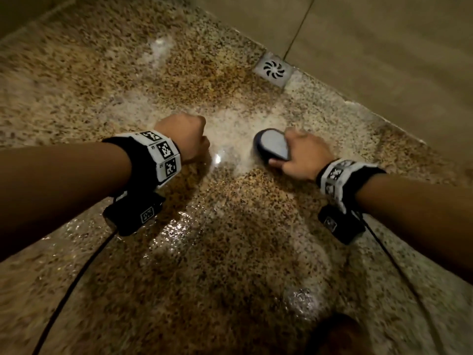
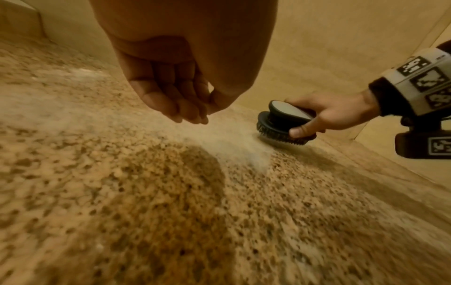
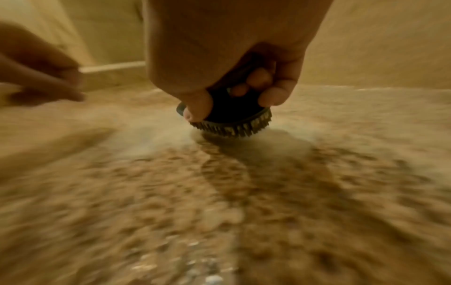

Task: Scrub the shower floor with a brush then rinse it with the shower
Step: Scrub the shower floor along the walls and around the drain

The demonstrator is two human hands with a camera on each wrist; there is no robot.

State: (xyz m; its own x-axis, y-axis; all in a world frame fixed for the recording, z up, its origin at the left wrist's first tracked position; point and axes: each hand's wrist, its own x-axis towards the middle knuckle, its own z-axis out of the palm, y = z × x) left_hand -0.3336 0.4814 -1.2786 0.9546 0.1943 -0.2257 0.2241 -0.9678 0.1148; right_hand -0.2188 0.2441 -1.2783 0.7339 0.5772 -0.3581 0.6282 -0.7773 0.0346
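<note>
My right hand [image 1: 299, 155] grips a dark round scrub brush [image 1: 272, 147] with a grey top, bristles down on the speckled wet shower floor [image 1: 230, 226]. The brush [image 2: 283, 123] sits in a patch of white foam [image 1: 238, 124]; thumb and fingers wrap its handle, seen close in the right wrist view [image 3: 227, 113]. My left hand [image 1: 188, 137] hovers just left of the brush, above the floor, fingers loosely curled and holding nothing [image 2: 175, 100].
A square metal drain [image 1: 273, 69] lies in the far right corner by the beige tiled wall [image 1: 384, 47]. Thin black cables [image 1: 76, 283] trail from both wrists across the floor. A foot [image 1: 337, 334] shows at the bottom edge.
</note>
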